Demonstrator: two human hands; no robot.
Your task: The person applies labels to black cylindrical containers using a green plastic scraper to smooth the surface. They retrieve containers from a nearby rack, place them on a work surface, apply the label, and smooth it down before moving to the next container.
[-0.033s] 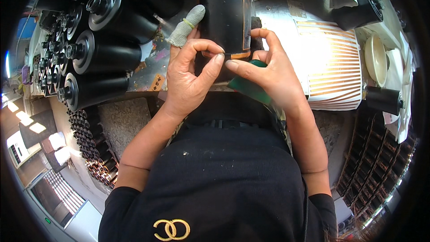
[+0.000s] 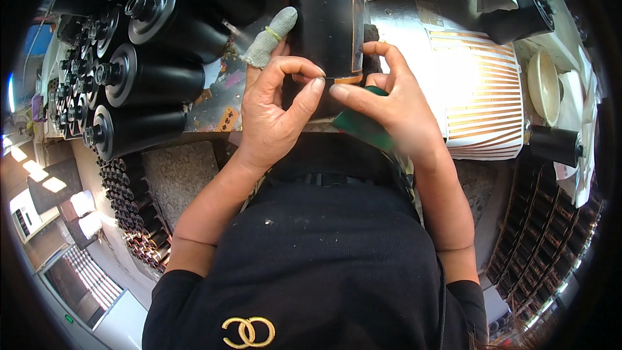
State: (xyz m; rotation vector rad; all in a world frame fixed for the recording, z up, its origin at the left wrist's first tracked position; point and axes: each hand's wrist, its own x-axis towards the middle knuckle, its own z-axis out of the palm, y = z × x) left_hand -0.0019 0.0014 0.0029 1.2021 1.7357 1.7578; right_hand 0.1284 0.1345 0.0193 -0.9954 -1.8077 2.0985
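**Around the black cylinder (image 2: 322,19)**

At left we see black bottles (image 2: 152,76). The left hand (image 2: 275,107) brings thumb and forefinger almost together; we cannot tell whether they pinch anything. The cylinder sits mid-view, an orange band (image 2: 348,80) at its near end. The right hand (image 2: 405,107) grips a green sheet (image 2: 363,129), thumb and forefinger spread beside the cylinder. Farther right, a striped sheet (image 2: 486,120).
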